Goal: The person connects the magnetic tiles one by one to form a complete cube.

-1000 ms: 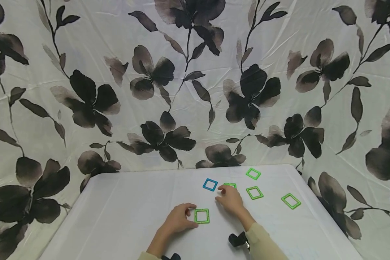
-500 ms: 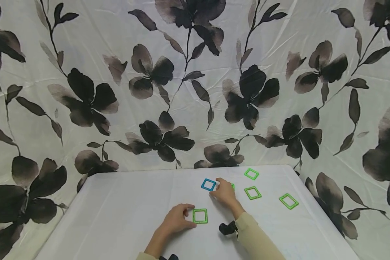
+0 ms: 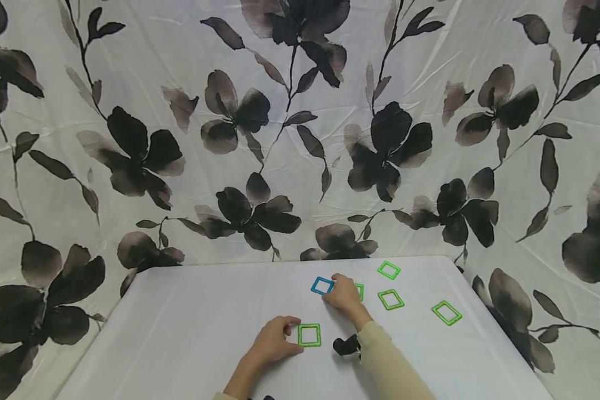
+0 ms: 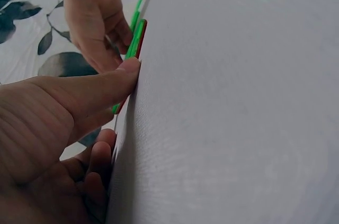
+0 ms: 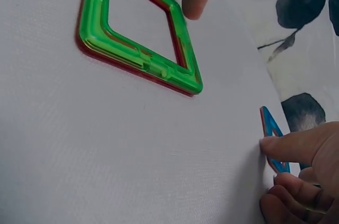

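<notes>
Near the front middle of the white table (image 3: 180, 333), my left hand (image 3: 272, 339) holds the left side of a green square magnetic tile (image 3: 319, 335), thumb at the near corner and index finger at the far one. Farther back, my right hand (image 3: 344, 294) grips the right side of a blue square magnetic tile (image 3: 315, 284) between thumb and index finger. Seen from the right wrist, the thumb touches the edge of the blue tile (image 5: 266, 118), which is partly covered by the hand. The green tile (image 5: 143, 62) lies flat there, its underside red.
Just right of my right hand lies another green tile (image 3: 361, 291), partly hidden. Several more green tiles sit farther right, one (image 3: 385, 274) at the back edge. A black device (image 3: 346, 345) hangs under the right wrist. Floral cloth (image 3: 250, 216) rises behind the table.
My right hand has moved left from the partly hidden green tile to the blue tile and taken hold of its side. The left hand stays at its green tile.
</notes>
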`<move>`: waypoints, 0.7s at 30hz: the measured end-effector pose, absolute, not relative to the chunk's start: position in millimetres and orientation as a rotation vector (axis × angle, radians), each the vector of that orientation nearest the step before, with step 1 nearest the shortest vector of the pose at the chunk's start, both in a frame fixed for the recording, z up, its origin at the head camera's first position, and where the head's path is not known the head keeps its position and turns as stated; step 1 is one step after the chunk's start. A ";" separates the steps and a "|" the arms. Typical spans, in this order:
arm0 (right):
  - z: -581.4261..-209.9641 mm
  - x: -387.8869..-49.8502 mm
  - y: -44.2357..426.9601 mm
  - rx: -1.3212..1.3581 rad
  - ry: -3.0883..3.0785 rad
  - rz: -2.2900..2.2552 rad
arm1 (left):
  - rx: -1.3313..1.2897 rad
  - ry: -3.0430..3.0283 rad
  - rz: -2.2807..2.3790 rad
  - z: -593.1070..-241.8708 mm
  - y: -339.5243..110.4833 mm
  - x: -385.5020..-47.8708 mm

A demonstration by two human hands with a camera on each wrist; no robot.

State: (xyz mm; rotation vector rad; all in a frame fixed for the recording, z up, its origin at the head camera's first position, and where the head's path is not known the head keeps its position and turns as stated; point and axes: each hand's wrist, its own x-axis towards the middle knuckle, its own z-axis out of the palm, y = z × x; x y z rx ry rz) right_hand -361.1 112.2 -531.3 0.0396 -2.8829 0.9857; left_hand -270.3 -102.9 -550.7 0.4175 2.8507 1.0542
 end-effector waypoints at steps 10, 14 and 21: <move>-527.3 -364.8 115.0 0.035 -2.933 0.958 | 0.433 2.853 1.038 -552.7 -102.4 -271.3; -527.7 -366.7 116.8 -0.024 -2.931 1.018 | 0.446 2.849 1.043 -552.5 -102.7 -270.0; -530.8 -370.5 118.2 -0.114 -2.891 1.085 | 0.422 2.856 1.041 -551.6 -102.3 -268.4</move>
